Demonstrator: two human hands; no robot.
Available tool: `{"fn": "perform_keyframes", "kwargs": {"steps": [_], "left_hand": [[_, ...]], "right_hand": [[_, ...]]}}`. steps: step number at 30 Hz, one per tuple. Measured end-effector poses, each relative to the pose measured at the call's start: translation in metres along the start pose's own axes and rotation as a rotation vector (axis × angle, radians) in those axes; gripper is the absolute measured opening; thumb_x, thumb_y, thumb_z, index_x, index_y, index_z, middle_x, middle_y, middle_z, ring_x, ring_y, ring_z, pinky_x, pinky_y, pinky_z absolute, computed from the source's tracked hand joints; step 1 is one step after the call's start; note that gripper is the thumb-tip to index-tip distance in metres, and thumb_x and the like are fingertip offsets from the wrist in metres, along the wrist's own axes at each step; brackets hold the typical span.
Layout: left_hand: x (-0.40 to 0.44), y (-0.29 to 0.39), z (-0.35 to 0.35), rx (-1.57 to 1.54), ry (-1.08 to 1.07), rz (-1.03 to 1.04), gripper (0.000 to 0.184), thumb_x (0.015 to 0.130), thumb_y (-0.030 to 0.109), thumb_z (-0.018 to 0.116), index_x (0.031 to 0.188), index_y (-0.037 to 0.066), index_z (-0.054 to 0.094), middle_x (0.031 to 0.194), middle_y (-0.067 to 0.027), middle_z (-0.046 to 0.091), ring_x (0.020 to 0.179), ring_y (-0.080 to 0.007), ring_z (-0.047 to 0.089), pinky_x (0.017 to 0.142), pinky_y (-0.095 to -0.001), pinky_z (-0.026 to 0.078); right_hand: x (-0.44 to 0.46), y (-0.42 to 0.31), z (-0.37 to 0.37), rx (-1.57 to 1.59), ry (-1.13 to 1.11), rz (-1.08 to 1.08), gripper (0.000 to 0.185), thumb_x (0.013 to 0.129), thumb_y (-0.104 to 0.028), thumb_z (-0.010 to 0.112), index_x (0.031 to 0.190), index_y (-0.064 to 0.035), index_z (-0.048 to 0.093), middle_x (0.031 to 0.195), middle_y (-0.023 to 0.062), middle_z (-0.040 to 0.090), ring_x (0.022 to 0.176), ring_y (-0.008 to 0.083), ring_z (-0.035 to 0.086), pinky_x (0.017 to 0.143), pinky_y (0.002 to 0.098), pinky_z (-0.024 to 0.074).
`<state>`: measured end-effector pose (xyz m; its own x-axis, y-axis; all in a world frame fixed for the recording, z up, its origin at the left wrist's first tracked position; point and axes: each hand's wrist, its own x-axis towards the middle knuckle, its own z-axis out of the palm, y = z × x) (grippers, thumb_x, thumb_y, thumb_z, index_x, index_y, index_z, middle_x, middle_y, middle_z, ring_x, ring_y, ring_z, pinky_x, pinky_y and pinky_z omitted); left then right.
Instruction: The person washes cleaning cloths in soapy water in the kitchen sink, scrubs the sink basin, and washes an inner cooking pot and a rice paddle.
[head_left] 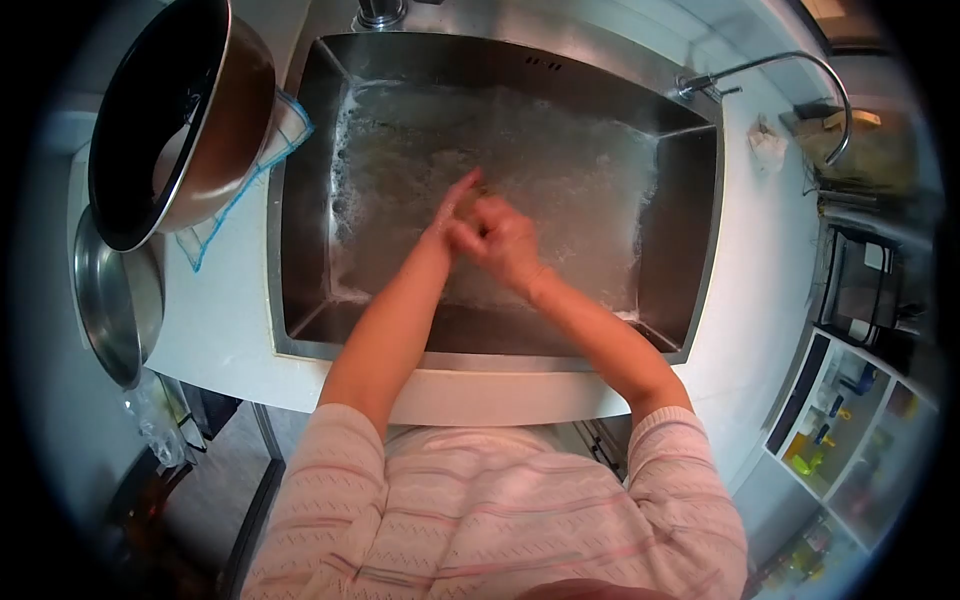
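Both my hands meet over the middle of a steel sink holding cloudy, foamy water. My left hand is seen edge-on, its visible fingers stretched out toward the far side of the sink. Against it, my right hand is closed, with its fingers curled toward the left palm. A small greenish-brown patch shows between the two hands at the fingertips. What it is cannot be made out, as the hands mostly hide it.
A big dark-lined pot leans at the left on a blue-edged cloth, with a steel bowl below it. A faucet base stands behind the sink, and a thin curved spout at the right. White shelves are lower right.
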<state>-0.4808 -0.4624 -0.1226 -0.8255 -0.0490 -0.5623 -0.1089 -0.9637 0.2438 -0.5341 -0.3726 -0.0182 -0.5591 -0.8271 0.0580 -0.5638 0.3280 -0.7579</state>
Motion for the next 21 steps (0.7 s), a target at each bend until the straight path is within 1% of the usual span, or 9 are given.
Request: {"fn": "perform_keyframes", "kwargs": {"steps": [2,5,7,8,10,13,16,19,21], "left_hand": [[0.005,-0.022,-0.010,0.398,-0.062,0.457,0.032,0.084,0.036,0.048,0.104,0.011,0.049,0.104,-0.0065,0.051,0.091,-0.0169,0.051,0.079,-0.0350,0.043],[-0.017,-0.011,0.035,-0.305,-0.156,0.174,0.020,0.083,0.020,0.047,0.091,0.003,0.054,0.086,-0.0073,0.056,0.076,-0.0206,0.055,0.068,-0.0339,0.047],[-0.032,0.015,0.074,0.038,0.482,0.187,0.018,0.079,0.016,0.050,0.090,0.003,0.054,0.083,-0.0075,0.054,0.071,-0.0180,0.053,0.066,-0.0319,0.045],[-0.034,0.025,0.069,0.195,0.573,0.255,0.021,0.078,0.014,0.050,0.095,0.002,0.053,0.085,-0.0100,0.055,0.072,-0.0200,0.053,0.064,-0.0324,0.044],[-0.059,0.052,0.055,0.311,0.511,0.381,0.029,0.078,0.017,0.051,0.101,-0.001,0.050,0.092,-0.0107,0.055,0.080,-0.0216,0.053,0.065,-0.0329,0.043],[-0.083,0.093,0.028,0.557,0.723,0.346,0.042,0.079,0.020,0.053,0.114,-0.001,0.043,0.107,-0.0130,0.051,0.091,-0.0241,0.051,0.070,-0.0370,0.044],[-0.081,0.092,0.016,0.589,0.699,0.202,0.054,0.080,0.026,0.052,0.126,0.005,0.034,0.121,-0.0137,0.042,0.102,-0.0277,0.046,0.076,-0.0457,0.043],[-0.068,0.086,-0.011,0.403,0.588,0.232,0.057,0.081,0.031,0.053,0.131,0.012,0.032,0.127,-0.0139,0.037,0.105,-0.0321,0.045,0.079,-0.0554,0.039],[-0.072,0.086,-0.010,0.305,0.592,0.144,0.058,0.081,0.034,0.053,0.131,0.011,0.031,0.128,-0.0143,0.037,0.107,-0.0335,0.044,0.079,-0.0567,0.039]], "right_hand": [[-0.003,-0.034,0.000,-0.091,0.052,-0.201,0.026,0.076,-0.032,0.057,0.079,-0.0058,0.059,0.071,0.0141,0.059,0.065,0.0321,0.056,0.057,0.0380,0.0446],[0.035,0.049,0.017,0.046,0.071,0.108,0.026,0.076,-0.033,0.057,0.078,-0.0067,0.060,0.070,0.0160,0.058,0.067,0.0339,0.056,0.058,0.0406,0.0444],[0.061,0.062,0.003,-0.083,-0.060,0.310,0.028,0.077,-0.033,0.056,0.079,-0.0056,0.060,0.072,0.0158,0.059,0.072,0.0342,0.057,0.060,0.0421,0.0445],[0.073,0.060,0.002,-0.135,-0.084,0.251,0.027,0.076,-0.031,0.058,0.082,-0.0056,0.060,0.078,0.0166,0.059,0.073,0.0347,0.057,0.062,0.0419,0.0445],[0.089,0.060,0.001,-0.240,-0.138,0.137,0.028,0.074,-0.029,0.062,0.089,-0.0054,0.060,0.090,0.0183,0.059,0.076,0.0356,0.057,0.065,0.0413,0.0445],[0.102,0.086,0.026,-0.177,0.148,0.062,0.036,0.075,-0.029,0.062,0.102,-0.0059,0.057,0.096,0.0190,0.058,0.081,0.0349,0.057,0.069,0.0401,0.0459],[0.080,0.069,0.079,-0.205,-0.274,0.180,0.045,0.075,-0.026,0.063,0.112,-0.0048,0.052,0.104,0.0185,0.057,0.084,0.0309,0.059,0.073,0.0371,0.0478],[0.065,0.072,0.062,0.135,-0.531,0.228,0.044,0.075,-0.022,0.063,0.112,-0.0011,0.052,0.102,0.0149,0.060,0.086,0.0247,0.060,0.074,0.0350,0.0482],[0.084,0.101,0.012,0.353,-0.381,0.394,0.032,0.075,-0.018,0.061,0.102,-0.0014,0.058,0.093,0.0118,0.063,0.079,0.0206,0.061,0.069,0.0335,0.0490]]}}
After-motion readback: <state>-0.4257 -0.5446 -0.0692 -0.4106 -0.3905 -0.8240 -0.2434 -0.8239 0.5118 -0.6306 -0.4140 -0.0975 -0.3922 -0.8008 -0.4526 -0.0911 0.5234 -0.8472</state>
